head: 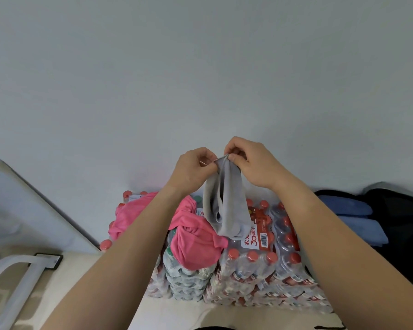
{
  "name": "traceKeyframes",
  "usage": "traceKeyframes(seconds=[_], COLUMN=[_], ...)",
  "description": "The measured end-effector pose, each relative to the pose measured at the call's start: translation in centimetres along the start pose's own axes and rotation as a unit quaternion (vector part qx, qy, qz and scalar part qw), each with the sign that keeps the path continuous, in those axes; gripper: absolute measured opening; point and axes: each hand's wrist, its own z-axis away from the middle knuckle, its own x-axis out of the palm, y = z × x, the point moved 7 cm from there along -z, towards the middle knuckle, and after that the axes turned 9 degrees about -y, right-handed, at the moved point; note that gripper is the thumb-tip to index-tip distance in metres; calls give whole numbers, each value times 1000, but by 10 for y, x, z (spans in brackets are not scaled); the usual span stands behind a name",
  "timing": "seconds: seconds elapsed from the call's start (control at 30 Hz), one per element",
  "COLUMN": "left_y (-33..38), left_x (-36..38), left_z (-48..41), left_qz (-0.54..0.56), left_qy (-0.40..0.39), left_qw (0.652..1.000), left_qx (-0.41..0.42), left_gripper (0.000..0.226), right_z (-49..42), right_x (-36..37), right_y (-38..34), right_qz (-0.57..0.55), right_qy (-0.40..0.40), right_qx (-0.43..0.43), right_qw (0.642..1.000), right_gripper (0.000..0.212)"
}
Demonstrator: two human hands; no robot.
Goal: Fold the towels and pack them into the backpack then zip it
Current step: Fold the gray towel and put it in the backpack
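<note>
A grey towel [224,206] hangs in the air in front of the wall, bunched together at its top edge. My left hand [193,170] pinches that top edge from the left. My right hand [250,160] pinches it from the right, close beside the left. The towel's lower end dangles just over the water packs. A crumpled pink towel [191,241] lies on top of those packs, below and left of the grey one. At the far right a black backpack [401,222] stands open with folded blue towels [351,215] inside.
Shrink-wrapped packs of red-capped water bottles [248,270] are stacked on the floor against the white wall. A white frame with a metal foot [26,270] slants across the lower left. Pale floor [100,294] lies between them.
</note>
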Motion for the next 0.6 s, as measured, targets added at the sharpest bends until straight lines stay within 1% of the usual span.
traceKeyframes(seconds=[0.13,0.27,0.37,0.43,0.5,0.6], left_y=[-7,-18,-31,-43,-56,-72], left_x=[0,2,3,1,-2,-6], left_z=[-2,-4,-3,0,5,13], left_qz=[-65,-84,-102,-108,-109,-113], left_qy=[-4,-15,-25,-28,-29,-28], left_qw=[998,996,994,993,993,991], left_qx=[-12,-23,-31,-38,-47,-72], left_gripper=[13,17,20,21,20,16], right_z=[2,6,10,12,15,19], right_x=[6,4,-3,-9,-16,-23], right_y=[-1,2,6,11,18,31], right_qz=[3,2,-4,-5,-2,1], right_qy=[-17,-19,-6,7,21,38], right_qx=[2,1,-2,-2,7,22], right_qw=[1000,1000,1000,1000,1000,999], right_gripper=[13,12,14,19,22,20])
